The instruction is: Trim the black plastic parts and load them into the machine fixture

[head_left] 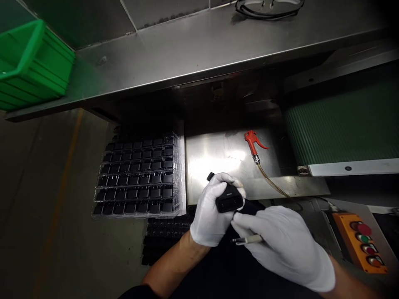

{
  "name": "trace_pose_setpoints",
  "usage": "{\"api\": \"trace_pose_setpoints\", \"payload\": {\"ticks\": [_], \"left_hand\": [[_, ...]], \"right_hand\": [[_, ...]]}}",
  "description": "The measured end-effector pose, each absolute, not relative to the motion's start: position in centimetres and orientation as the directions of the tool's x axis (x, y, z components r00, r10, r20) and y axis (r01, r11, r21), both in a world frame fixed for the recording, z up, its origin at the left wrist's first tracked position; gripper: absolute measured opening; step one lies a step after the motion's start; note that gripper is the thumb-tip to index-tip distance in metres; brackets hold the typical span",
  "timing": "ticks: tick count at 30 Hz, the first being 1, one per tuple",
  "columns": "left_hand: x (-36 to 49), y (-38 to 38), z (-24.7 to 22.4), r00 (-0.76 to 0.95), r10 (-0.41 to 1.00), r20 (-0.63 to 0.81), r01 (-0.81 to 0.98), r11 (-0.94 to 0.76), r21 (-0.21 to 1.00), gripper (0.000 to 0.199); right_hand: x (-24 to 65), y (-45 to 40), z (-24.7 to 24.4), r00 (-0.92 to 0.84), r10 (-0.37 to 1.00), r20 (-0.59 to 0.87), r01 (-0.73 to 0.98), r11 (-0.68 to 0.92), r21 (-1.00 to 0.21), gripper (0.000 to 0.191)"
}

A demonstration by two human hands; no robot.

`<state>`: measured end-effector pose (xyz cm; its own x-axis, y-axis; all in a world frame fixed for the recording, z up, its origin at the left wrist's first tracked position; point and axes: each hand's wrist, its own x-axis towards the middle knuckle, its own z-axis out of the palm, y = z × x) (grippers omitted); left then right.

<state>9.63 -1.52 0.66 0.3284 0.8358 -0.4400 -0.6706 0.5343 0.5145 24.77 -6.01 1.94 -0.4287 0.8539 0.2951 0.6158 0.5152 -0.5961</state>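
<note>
In a white glove, my left hand [212, 211] is closed around a small black plastic housing [230, 202], its open rectangular end facing me. A narrower black end of a part [210, 176] pokes out beyond the fingers. My gloved right hand [280, 241] is close by on the right, its thumb and forefinger near the lower edge of the housing. Held in its curled fingers is a pen-like tool [249, 239] with a pale handle and a dark metal tip pointing left. Whether the right fingertips touch the housing I cannot tell.
Stacked clear trays [137, 178] of black parts stand on the left. A red air blow gun [251, 141] with a hose lies on the metal table [202, 162]. A green conveyor belt [346, 120], an orange button box [358, 241], a green bin [37, 70] and safety glasses [269, 15] surround it.
</note>
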Motion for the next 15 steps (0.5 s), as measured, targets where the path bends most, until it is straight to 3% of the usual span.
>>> {"api": "trace_pose_setpoints", "payload": {"ticks": [4, 11, 15], "left_hand": [[9.7, -1.7, 0.6, 0.360, 0.813, -0.458, -0.698, 0.560, 0.446, 0.011], [9.9, -2.0, 1.2, 0.240, 0.834, -0.497, -0.589, 0.532, 0.608, 0.017], [10.2, -2.0, 0.5, 0.234, 0.807, -0.542, -0.616, 0.555, 0.559, 0.018]], "right_hand": [[24.0, -5.9, 2.1, -0.459, 0.835, 0.304, 0.618, 0.546, -0.566, 0.023], [23.2, -5.3, 1.5, -0.484, 0.858, 0.172, 0.646, 0.483, -0.591, 0.022], [23.1, -5.7, 1.7, -0.461, 0.864, 0.202, 0.550, 0.457, -0.699, 0.020]]}}
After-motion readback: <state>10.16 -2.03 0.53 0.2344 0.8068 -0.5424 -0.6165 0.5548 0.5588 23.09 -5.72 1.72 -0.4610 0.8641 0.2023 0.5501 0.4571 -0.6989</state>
